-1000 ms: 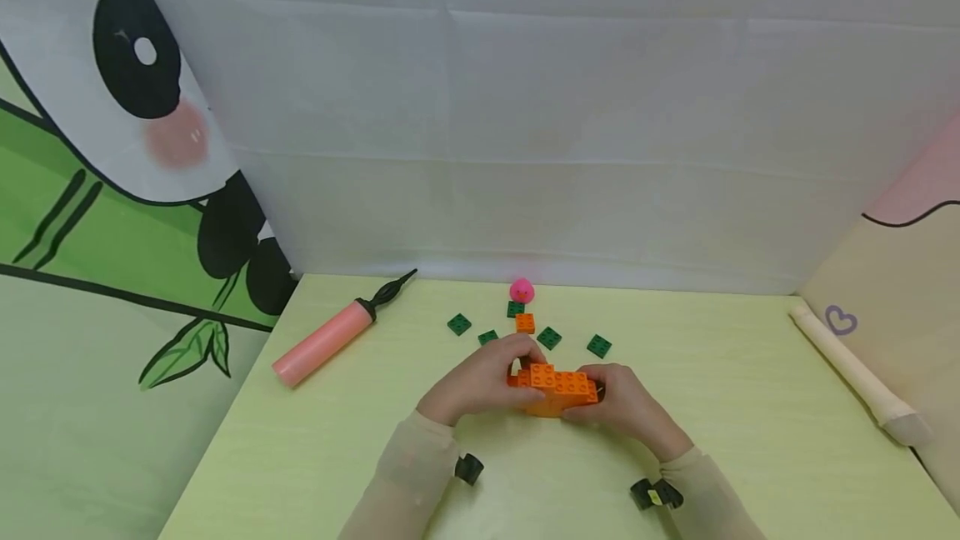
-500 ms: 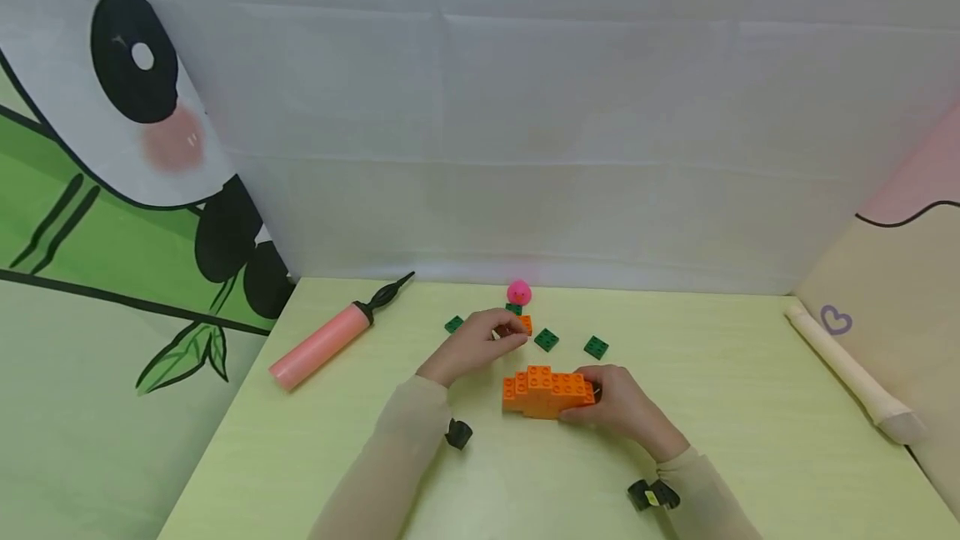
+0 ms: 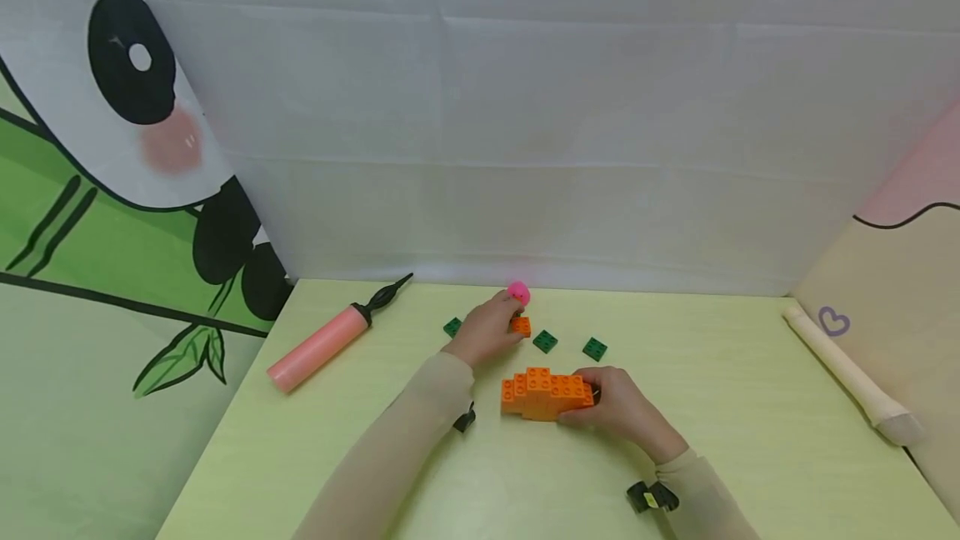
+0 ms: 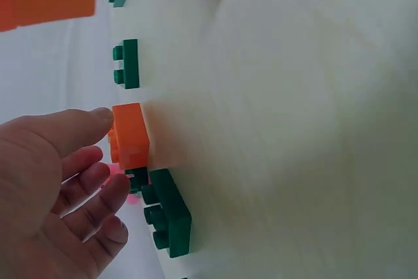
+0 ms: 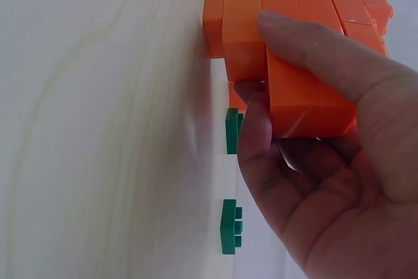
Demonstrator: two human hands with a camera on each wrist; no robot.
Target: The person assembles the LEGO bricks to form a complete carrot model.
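My right hand (image 3: 621, 411) grips the right end of a stepped block of joined orange toy bricks (image 3: 542, 394). In the right wrist view its thumb lies on one face of the block (image 5: 304, 99) and the fingers curl around the other side. Farther back, my left hand (image 3: 486, 332) reaches around a single small orange brick (image 3: 522, 327). The left wrist view has the thumb tip at the edge of this brick (image 4: 132, 136), with the other fingers loosely bent and spread. A firm hold does not show. A pink round toy (image 3: 518, 292) sits just behind the left fingertips.
Flat green bricks lie around: one left (image 3: 452, 327) of the left hand, two to the right, a near one (image 3: 545, 342) and a farther one (image 3: 595, 349). A pink hand pump (image 3: 321, 348) lies at left, a cream roll (image 3: 851, 373) along the right edge. A white backdrop (image 3: 480, 148) stands behind.
My left hand has let go of the orange block and moved back to the single orange brick near the pink toy. My right hand keeps gripping the block in nearly the same place.
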